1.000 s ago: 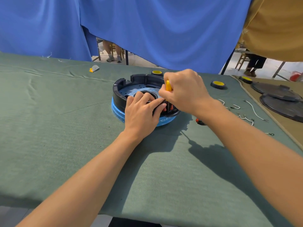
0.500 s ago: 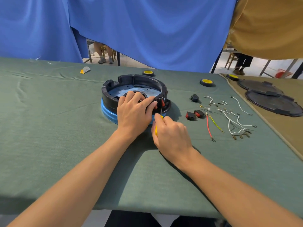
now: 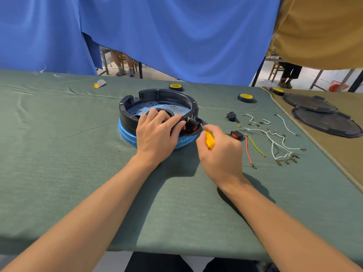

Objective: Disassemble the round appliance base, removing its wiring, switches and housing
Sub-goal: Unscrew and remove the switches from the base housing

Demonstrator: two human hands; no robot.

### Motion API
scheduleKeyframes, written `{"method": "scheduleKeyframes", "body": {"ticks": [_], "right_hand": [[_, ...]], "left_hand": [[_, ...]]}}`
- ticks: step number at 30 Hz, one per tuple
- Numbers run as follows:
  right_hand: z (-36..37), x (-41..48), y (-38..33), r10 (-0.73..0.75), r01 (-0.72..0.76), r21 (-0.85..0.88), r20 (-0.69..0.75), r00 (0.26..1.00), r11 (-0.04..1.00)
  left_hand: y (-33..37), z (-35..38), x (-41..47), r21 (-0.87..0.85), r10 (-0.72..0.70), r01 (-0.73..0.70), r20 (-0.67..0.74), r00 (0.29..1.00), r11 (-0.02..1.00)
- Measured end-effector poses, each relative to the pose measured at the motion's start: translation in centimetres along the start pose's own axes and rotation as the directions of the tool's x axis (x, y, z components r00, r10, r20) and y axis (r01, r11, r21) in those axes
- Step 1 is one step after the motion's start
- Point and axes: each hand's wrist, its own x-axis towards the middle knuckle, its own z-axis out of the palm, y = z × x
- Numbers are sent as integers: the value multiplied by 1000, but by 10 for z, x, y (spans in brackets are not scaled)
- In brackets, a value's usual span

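Note:
The round appliance base [image 3: 157,99], a black ring housing on a blue bottom, sits mid-table. My left hand [image 3: 157,134] rests over its near rim, fingers curled onto the edge beside the red switches [image 3: 193,125] still mounted there. My right hand [image 3: 220,152] grips a yellow-handled screwdriver [image 3: 209,141], its metal tip pointing at the switch block from the right. Loose wires [image 3: 275,138], white, red and yellow-green, lie to the right with a removed red switch [image 3: 236,134] and a small black part [image 3: 231,116].
Two yellow-and-black discs [image 3: 246,97] [image 3: 175,86] lie behind the base, a third [image 3: 277,90] on the tan cloth beside two dark round covers [image 3: 326,120]. A small yellow-grey scrap [image 3: 99,83] lies far left. Blue curtain hangs behind the table.
My right hand came down from above the base to its right side, and now holds the screwdriver tip at the switch block. The left hand stayed on the rim.

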Motion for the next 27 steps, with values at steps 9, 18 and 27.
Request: {"method": "scheduleKeyframes", "body": {"ticks": [9, 18, 27], "right_hand": [[-6, -2, 0, -85, 90, 205, -34, 996, 975], [2, -2, 3, -160, 161, 18, -53, 986, 987], [5, -6, -2, -330, 329, -225, 31, 943, 917]], "left_hand": [[-8, 4, 0, 20, 58, -58, -27, 998, 998], [-10, 5, 2, 44, 72, -71, -17, 997, 997], [0, 10, 4, 97, 58, -52, -54, 997, 994]]}}
